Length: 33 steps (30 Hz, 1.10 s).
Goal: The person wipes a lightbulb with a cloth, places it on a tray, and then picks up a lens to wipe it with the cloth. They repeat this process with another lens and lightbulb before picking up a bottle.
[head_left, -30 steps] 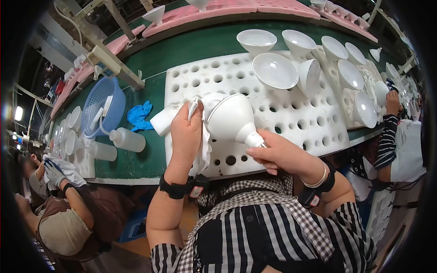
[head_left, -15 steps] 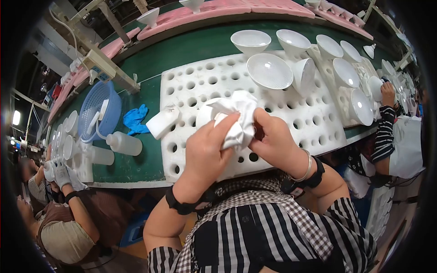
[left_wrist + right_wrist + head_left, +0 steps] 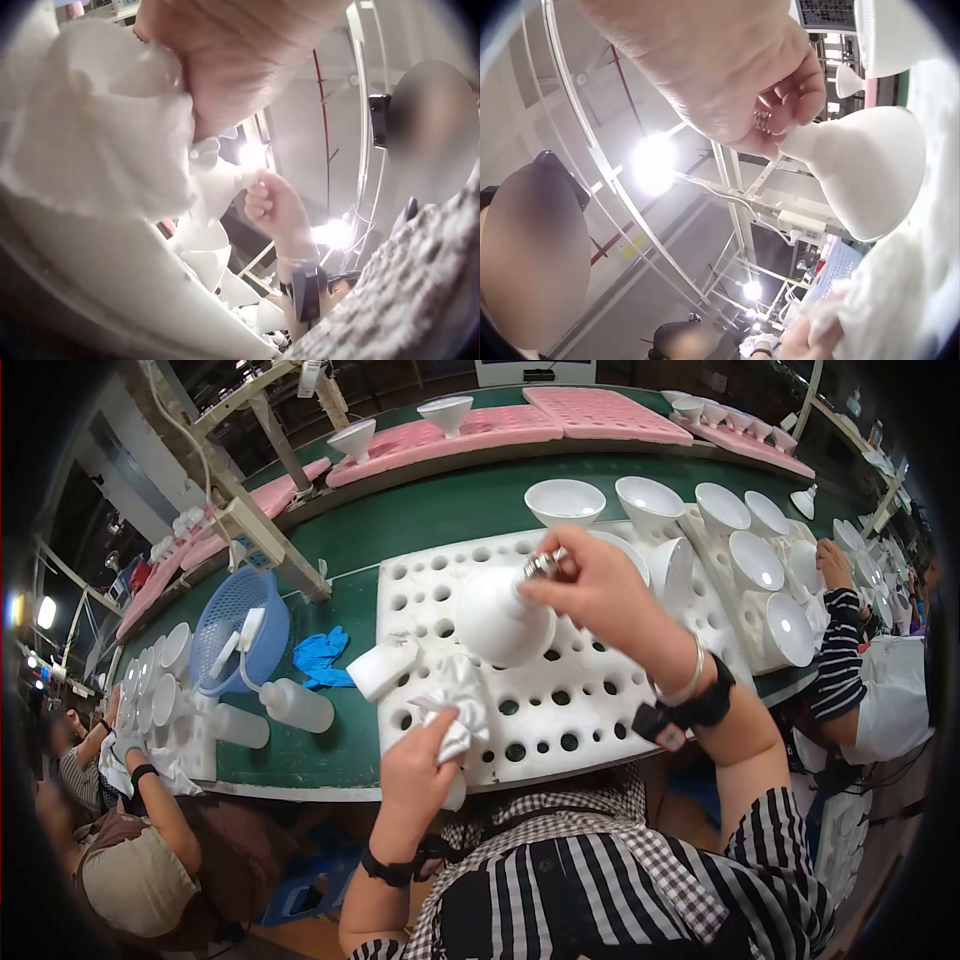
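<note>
My right hand (image 3: 605, 585) pinches a white reflector lamp bulb (image 3: 500, 622) by its metal screw base. The bulb is base-up, its wide end down at the white foam board (image 3: 440, 575) with round holes; the right wrist view shows the flared body (image 3: 870, 165) below the fingertips. Lower left, my left hand (image 3: 418, 770) grips a crumpled white cloth (image 3: 458, 710) over the board's near left part. That cloth (image 3: 97, 135) fills much of the left wrist view. A white block (image 3: 383, 668) lies on the board beyond the cloth.
Several bulbs (image 3: 565, 500) stand face-up at the board's far right, more on a neighbouring board. Left are a blue glove (image 3: 320, 657), white bottles (image 3: 297, 705) and a blue basket (image 3: 262, 622). Pink foam trays (image 3: 600, 412) line the back. Other people work at both sides.
Both hands were together at the cloth and bulb half a second ago. Now the right hand has carried the bulb away and turned it base-up; the left has drawn back with the cloth.
</note>
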### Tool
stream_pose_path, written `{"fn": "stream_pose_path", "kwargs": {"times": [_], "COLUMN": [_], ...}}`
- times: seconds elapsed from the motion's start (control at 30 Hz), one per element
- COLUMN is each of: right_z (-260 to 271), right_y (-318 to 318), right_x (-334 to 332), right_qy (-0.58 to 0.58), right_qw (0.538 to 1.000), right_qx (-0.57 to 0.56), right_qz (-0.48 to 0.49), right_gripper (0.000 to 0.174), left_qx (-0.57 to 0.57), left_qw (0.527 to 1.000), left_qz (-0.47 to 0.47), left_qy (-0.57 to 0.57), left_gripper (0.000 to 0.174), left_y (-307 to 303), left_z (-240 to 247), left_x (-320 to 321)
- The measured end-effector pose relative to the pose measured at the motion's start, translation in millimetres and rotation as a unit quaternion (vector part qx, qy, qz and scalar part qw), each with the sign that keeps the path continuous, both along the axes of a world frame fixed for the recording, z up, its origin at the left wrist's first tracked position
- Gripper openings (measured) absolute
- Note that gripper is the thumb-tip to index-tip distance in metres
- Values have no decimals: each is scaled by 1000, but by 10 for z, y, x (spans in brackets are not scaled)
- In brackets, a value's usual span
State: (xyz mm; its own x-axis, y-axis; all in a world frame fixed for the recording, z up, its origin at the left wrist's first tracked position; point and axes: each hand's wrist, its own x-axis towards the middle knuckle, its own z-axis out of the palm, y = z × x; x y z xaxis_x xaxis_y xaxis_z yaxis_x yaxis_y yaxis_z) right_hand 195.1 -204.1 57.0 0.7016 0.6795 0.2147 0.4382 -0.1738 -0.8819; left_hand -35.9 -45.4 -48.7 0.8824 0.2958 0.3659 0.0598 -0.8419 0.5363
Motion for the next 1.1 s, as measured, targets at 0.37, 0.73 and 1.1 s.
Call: {"fn": "stream_pose_path", "kwargs": {"times": [0.37, 0.73, 1.1], "right_z": [-6, -335, -671], "right_y": [1438, 2105, 2361], "right_x": [1024, 1600, 1662], "right_qy": [41, -52, -66], "right_qw": [988, 986, 960], "right_qx": [-146, -133, -254], "right_qz": [20, -82, -101], "right_gripper": [21, 19, 21], "left_qx": [-118, -249, -308], "left_qw": [993, 963, 941], "left_qz": [-21, -101, -141], "left_qy": [-2, -14, -7], "left_gripper": [45, 51, 54], "left_y": [82, 333, 449], "left_z": [-143, -209, -163], "left_x": [-79, -180, -168]}}
